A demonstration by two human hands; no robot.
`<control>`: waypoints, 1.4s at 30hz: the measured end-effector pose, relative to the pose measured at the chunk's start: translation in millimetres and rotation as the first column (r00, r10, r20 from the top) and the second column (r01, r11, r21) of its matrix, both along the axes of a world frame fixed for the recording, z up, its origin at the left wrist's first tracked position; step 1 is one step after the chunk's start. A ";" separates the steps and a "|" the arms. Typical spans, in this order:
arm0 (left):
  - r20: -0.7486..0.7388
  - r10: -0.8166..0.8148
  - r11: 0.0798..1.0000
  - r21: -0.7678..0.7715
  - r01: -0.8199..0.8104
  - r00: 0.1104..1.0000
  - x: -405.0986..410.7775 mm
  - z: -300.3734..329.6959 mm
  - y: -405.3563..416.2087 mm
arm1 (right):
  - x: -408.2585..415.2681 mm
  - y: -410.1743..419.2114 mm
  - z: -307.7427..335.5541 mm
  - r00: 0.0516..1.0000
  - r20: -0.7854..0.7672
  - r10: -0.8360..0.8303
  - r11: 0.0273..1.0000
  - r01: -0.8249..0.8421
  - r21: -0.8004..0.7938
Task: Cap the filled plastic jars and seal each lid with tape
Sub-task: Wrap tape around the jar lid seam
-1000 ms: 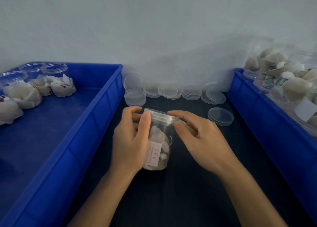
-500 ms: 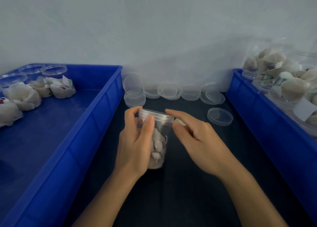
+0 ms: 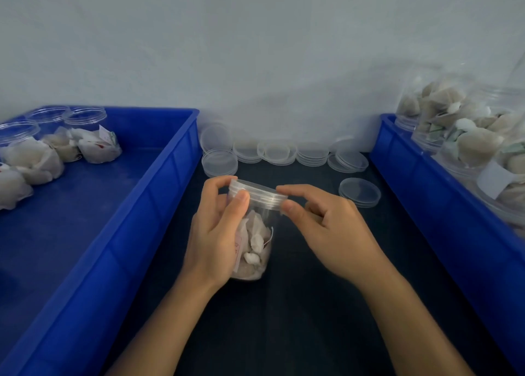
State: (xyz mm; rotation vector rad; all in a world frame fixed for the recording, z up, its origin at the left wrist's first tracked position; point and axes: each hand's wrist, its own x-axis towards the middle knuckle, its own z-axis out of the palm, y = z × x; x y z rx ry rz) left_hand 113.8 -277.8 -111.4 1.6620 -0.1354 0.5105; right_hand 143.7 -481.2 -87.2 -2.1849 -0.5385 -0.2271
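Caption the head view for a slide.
Left hand holds a filled jar while right hand pinches its clear lid, between two blue bins.

Wall (image 3: 255, 49): plain, pale grey-white, evenly lit. Surface (image 3: 298, 319): dark, set against the wall, flanked by blue bins (image 3: 127, 233).

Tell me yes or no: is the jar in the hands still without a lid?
No, a clear lid sits on the jar, pinched by the left hand and right hand.
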 end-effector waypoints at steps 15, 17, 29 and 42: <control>0.089 0.320 0.905 0.267 -0.332 0.943 -10.1 9.2 -4.9 | -12.5 12.4 4.7 0.989 0.060 -0.139 0.987 0.143 -0.072; 0.044 0.291 0.908 0.302 -0.290 0.956 -15.2 9.2 -12.1 | -15.3 15.7 6.2 0.984 0.089 -0.155 0.982 0.164 -0.094; -0.055 0.273 0.940 0.228 -0.254 0.961 -9.3 8.1 -13.2 | -10.6 9.6 3.9 0.996 0.035 -0.085 0.980 0.090 -0.179; -0.059 0.237 0.962 0.152 -0.226 0.970 -8.1 1.9 -9.3 | -6.2 14.1 -3.9 0.990 0.098 -0.104 0.980 0.118 -0.158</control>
